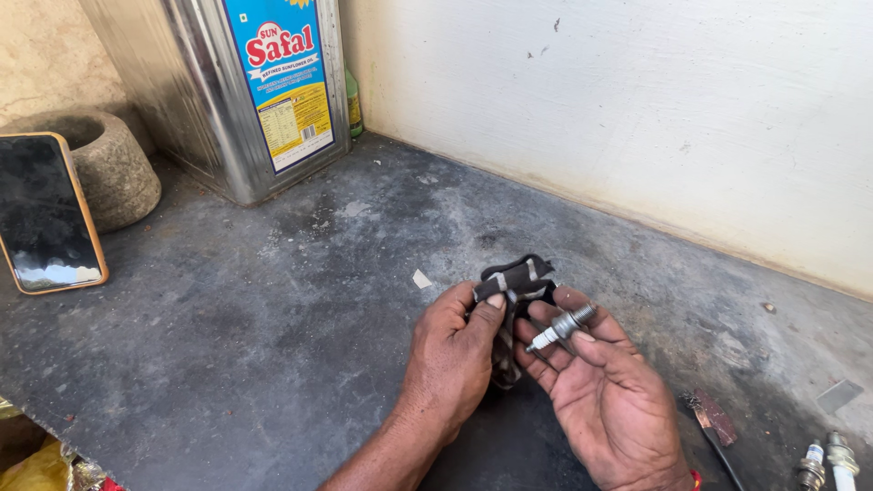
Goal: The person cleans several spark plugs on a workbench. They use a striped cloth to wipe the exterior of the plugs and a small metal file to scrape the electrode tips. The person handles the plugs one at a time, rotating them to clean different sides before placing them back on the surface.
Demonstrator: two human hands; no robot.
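- While I watch from the head view, my right hand (611, 391) lies palm up with a small spark plug (562, 327), white ceramic stem and grey threaded metal end, resting across the fingers under the thumb; it sits above the slab, just right of the cloth.
- Left hand (452, 355): fingers closed around a dark rag with pale stripes (515, 282), soft and crumpled, touching the right fingertips.
- Progress, as I judge it: the plug's metal looks fairly bright, so wiping seems under way; two more spark plugs (826, 459) wait at the slab's lower right edge.
- Flat rusty blade (711, 420) beside my right wrist.
- Rough, dusty grey stone slab (273, 327).
- Square tin oil can (236, 91), shiny, with a blue and yellow label.
- Round stone mortar (114, 164).
- Orange-cased phone (45, 214), screen dark.
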